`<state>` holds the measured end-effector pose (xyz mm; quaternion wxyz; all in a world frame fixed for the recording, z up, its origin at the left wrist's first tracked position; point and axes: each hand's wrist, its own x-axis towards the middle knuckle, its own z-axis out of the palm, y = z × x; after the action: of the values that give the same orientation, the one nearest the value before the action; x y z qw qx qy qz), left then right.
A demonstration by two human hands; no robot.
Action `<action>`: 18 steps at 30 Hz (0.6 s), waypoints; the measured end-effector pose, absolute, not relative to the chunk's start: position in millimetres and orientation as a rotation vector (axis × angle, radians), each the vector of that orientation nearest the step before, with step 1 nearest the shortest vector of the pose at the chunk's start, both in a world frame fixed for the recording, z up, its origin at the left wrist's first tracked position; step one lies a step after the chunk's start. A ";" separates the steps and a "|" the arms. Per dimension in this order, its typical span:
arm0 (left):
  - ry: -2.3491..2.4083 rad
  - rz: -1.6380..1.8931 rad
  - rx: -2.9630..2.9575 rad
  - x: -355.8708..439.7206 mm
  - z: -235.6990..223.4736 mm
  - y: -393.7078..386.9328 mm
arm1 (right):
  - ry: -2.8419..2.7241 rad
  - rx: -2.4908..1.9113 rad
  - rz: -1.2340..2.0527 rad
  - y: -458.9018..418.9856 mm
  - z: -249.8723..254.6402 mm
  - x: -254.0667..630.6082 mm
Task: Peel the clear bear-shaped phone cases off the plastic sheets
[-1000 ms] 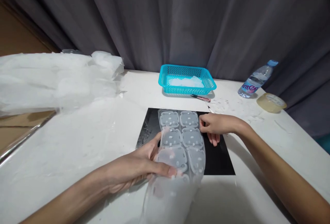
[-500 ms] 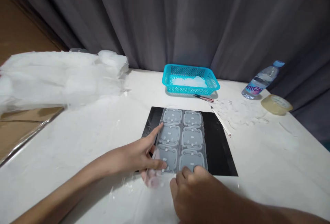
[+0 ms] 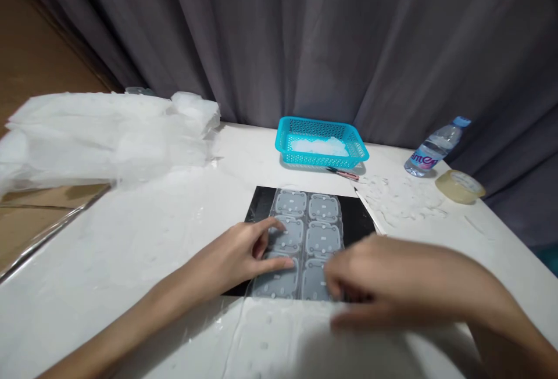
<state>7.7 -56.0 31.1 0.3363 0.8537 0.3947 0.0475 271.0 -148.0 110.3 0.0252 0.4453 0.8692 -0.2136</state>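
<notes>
A clear moulded plastic sheet [image 3: 304,233] with several rounded rectangular cells in two columns lies over a black mat [image 3: 355,215]. Its clear lower part runs past the mat's near edge onto the white table. My left hand [image 3: 244,251] rests on the sheet's left side, thumb and index finger spread across the cells and nothing held. My right hand [image 3: 370,286] is over the sheet's lower right, blurred by motion. Its fingers are bent and its thumb stands apart below them; I see nothing between them.
Behind the mat is a blue basket [image 3: 322,161] with whitish pieces, a pink-handled cutter [image 3: 344,174] before it. A white pen [image 3: 368,210], plastic scraps [image 3: 401,199], a water bottle [image 3: 431,152] and a tape roll [image 3: 460,187] are at right. White wrapped bundles [image 3: 108,135] fill the left.
My right hand has come off the sheet's near edge, moving right and up, and its fist has loosened. My left hand has shifted onto the cells, letting go of the sheet's edge.
</notes>
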 end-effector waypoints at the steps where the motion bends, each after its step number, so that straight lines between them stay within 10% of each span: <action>1: 1.000 0.247 2.370 10.6 28.3 -56.3 | 2.508 1.503 -0.665 -132.8 108.5 281.5; 5: 0.698 0.460 2.691 20.5 13.9 -59.6 | 1.855 2.149 -0.315 -75.7 84.8 327.2; 18: 0.538 0.246 2.847 23.8 -2.3 -89.8 | 1.793 2.201 -0.664 -61.5 66.0 349.0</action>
<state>23.8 -89.8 -2.3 0.1167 0.9724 0.1839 0.0841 349.0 -61.5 66.0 0.1130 0.7501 0.6111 -0.2262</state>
